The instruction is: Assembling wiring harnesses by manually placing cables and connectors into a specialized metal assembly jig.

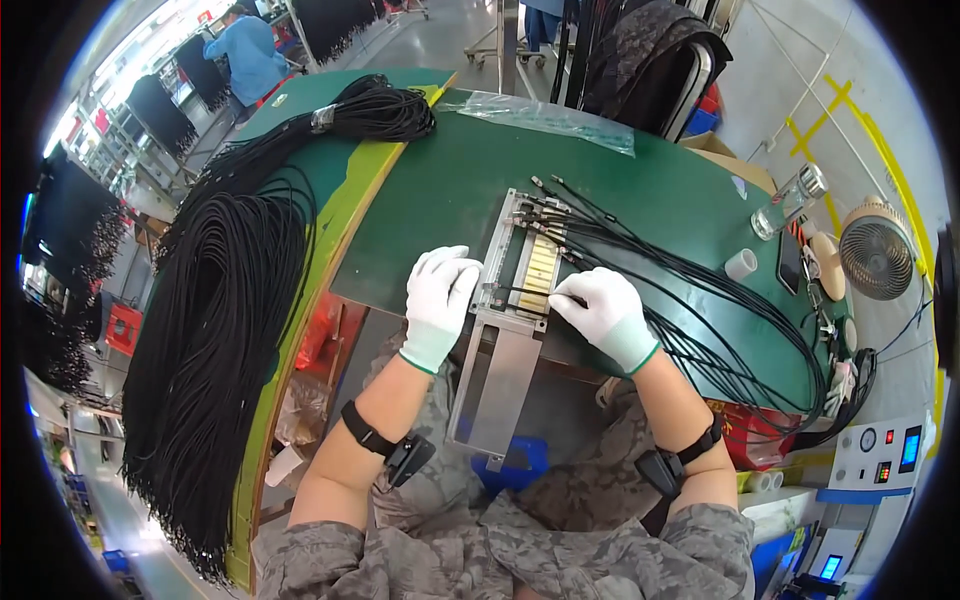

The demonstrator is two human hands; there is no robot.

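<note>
Black cable (528, 291) is apparently being seated across metal fixture (510, 322), seemingly pinched by right hand (608, 315) at fixture's right edge, left hand (437, 300) held beside its left edge, grip unclear; careful alignment probably needed next.

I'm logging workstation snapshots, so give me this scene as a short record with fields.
Left hand: white glove, at the fixture's left edge
Right hand: white glove, fingertips at the fixture's right edge; grip unclear
Fixture: metal with yellow parts, overhanging the front of the green bench
Cables: black, trailing rightward from the fixture
Pile: more black cables, at left
Fan: round, far right
</note>
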